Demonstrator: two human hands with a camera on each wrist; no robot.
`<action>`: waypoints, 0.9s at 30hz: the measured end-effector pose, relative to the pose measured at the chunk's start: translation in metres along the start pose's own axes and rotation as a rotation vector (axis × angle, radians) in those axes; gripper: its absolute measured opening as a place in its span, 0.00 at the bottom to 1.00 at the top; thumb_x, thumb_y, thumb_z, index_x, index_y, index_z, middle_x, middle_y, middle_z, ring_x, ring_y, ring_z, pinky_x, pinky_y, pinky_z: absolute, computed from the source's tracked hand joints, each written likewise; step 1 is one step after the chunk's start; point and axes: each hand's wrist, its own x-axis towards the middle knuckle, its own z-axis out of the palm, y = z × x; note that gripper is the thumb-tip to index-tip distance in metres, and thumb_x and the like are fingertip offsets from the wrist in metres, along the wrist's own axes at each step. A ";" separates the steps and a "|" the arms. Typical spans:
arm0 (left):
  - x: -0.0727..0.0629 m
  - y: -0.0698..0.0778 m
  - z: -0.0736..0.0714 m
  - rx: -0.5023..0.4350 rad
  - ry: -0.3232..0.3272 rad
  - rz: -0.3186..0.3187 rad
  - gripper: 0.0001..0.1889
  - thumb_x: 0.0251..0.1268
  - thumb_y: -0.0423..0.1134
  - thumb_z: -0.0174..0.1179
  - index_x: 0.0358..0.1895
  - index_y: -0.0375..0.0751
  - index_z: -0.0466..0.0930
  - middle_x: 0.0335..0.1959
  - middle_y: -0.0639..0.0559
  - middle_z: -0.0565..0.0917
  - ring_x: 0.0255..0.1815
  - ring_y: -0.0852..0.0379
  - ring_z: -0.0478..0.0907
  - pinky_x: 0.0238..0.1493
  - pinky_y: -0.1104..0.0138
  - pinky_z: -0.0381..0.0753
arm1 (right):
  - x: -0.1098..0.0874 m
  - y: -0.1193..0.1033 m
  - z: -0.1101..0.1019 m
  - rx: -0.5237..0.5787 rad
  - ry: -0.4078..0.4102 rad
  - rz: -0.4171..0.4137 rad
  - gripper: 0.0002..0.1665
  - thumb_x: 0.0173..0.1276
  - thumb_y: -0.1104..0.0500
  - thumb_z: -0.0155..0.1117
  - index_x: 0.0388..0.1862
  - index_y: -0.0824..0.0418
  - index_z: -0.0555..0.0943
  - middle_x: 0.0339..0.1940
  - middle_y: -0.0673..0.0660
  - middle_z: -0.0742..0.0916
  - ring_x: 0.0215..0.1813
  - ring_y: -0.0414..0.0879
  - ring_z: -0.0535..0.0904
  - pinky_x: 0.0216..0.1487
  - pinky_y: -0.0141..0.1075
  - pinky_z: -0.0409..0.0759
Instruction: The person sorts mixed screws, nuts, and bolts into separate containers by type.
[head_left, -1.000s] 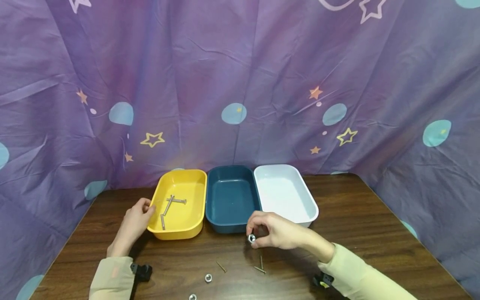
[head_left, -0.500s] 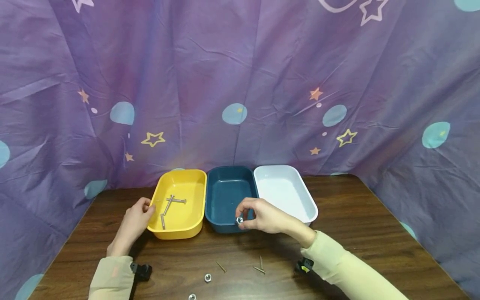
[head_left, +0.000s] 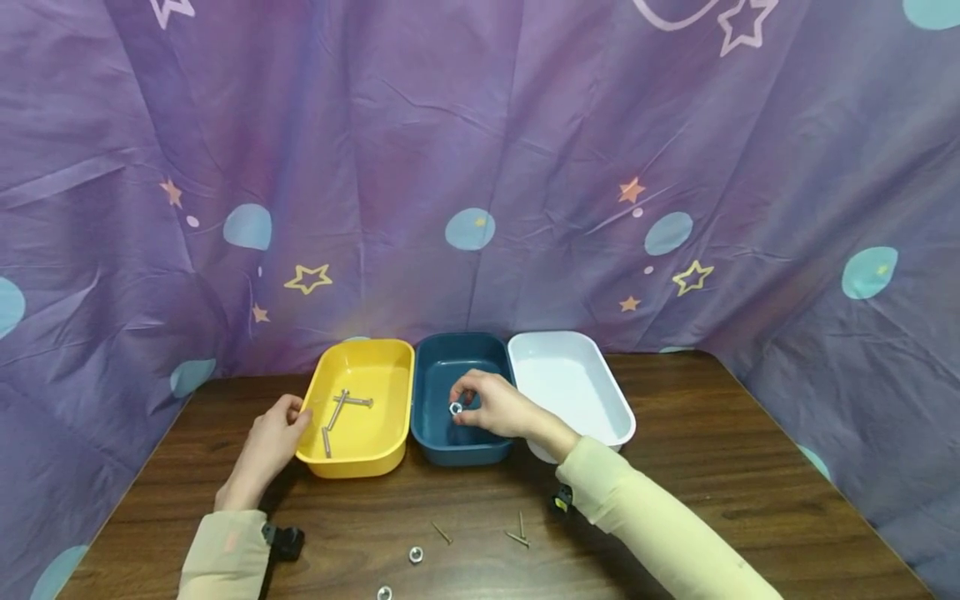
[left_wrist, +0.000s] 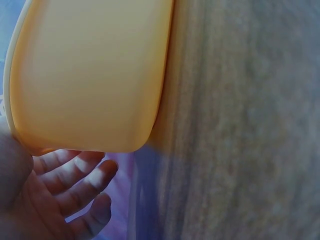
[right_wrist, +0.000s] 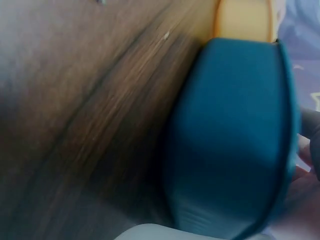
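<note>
Okay, change over the last second: right hand (head_left: pixel 495 405) is moving left and forward, no longer hanging short of the dark blue tray (head_left: pixel 465 454) but reaching past its near rim. Its thumb and fingers are still pinching the hex nut (head_left: pixel 455 408), which is now showing inside that tray's opening; can't tell the clearance to the floor. Judging from that, the carry is nearly finishing, with release still pending. Left hand (head_left: pixel 264 446) is staying put, touching the left rim of the yellow tray (head_left: pixel 390 421); fingers are bending loosely, can't tell if they're gripping. Three steel bolts (head_left: pixel 337 410) are lying in there, unmoved. Two loose nuts (head_left: pixel 416 554) and three thin screws (head_left: pixel 517 540) are still sitting on the wooden tabletop (head_left: pixel 675 467), so this nut's move is clearing only one part.
</note>
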 end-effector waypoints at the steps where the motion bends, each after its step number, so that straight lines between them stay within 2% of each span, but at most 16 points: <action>1: 0.000 0.000 0.000 0.000 0.000 0.002 0.13 0.71 0.40 0.52 0.49 0.32 0.72 0.38 0.39 0.80 0.38 0.45 0.77 0.37 0.57 0.73 | 0.002 0.001 0.002 -0.019 -0.003 0.012 0.12 0.56 0.62 0.75 0.36 0.58 0.81 0.35 0.52 0.82 0.39 0.46 0.78 0.44 0.39 0.76; 4: 0.001 0.001 0.000 -0.002 -0.006 0.000 0.14 0.72 0.40 0.52 0.50 0.31 0.72 0.38 0.39 0.80 0.37 0.45 0.77 0.37 0.57 0.73 | 0.008 0.006 0.006 -0.067 -0.009 0.048 0.11 0.56 0.61 0.76 0.35 0.57 0.81 0.35 0.51 0.81 0.39 0.44 0.77 0.42 0.36 0.74; 12: 0.001 0.001 0.000 0.000 -0.001 0.003 0.14 0.71 0.40 0.51 0.50 0.32 0.72 0.39 0.39 0.80 0.38 0.45 0.77 0.38 0.57 0.73 | 0.024 0.019 0.010 -0.137 0.018 0.152 0.12 0.55 0.58 0.76 0.35 0.54 0.81 0.32 0.49 0.78 0.37 0.42 0.74 0.43 0.38 0.72; 18: 0.001 0.000 0.000 0.001 0.001 0.006 0.14 0.71 0.40 0.51 0.50 0.32 0.72 0.39 0.38 0.81 0.38 0.44 0.77 0.39 0.55 0.73 | 0.034 0.024 0.011 -0.105 0.034 0.205 0.10 0.56 0.58 0.75 0.35 0.55 0.83 0.33 0.51 0.78 0.37 0.44 0.74 0.41 0.38 0.73; 27: 0.001 0.000 0.000 -0.004 0.000 -0.008 0.14 0.71 0.40 0.51 0.50 0.32 0.72 0.40 0.38 0.80 0.39 0.43 0.77 0.40 0.54 0.73 | 0.043 0.031 0.009 -0.096 0.019 0.320 0.09 0.58 0.58 0.74 0.35 0.55 0.82 0.39 0.54 0.79 0.41 0.45 0.76 0.45 0.39 0.74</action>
